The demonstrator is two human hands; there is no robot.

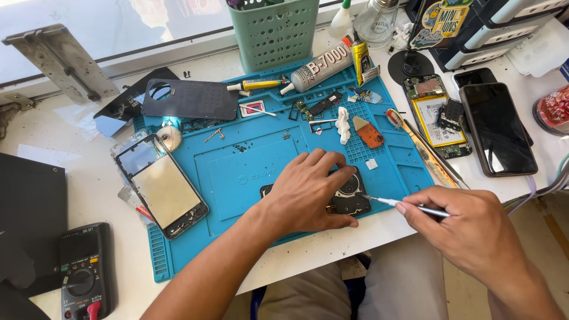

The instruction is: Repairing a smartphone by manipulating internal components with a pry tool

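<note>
While the left hand (308, 192) is lying palm-down with its fingers spread over a dark phone part (349, 198), pressing it flat against the near edge of the blue work mat (249, 172), the right hand (468, 228) is pinching a thin silver tool (394, 202) between thumb and fingers. The tool's tip is pointing leftward and is meeting the right edge of the dark part, just beside the left fingertips.

To the left of the left hand, a phone frame with a pale inner panel (161, 186) is lying tilted on the mat. Further left and nearer the person, a dark multimeter (83, 269) is sitting on the white table (77, 178).

Just beyond the left fingers, an orange pick (369, 133) and a crumpled white scrap (343, 124) are resting on the mat. Beyond the right hand, a toothbrush (418, 145) is lying at the mat's right edge, next to an opened phone with its battery showing (432, 118) and a black phone, screen up (496, 127).

Further off, a grey back cover (189, 99) is lying beyond the frame, and a tube of glue (317, 70) is resting near the far edge of the mat. A green perforated basket (274, 32) is standing behind it.
</note>
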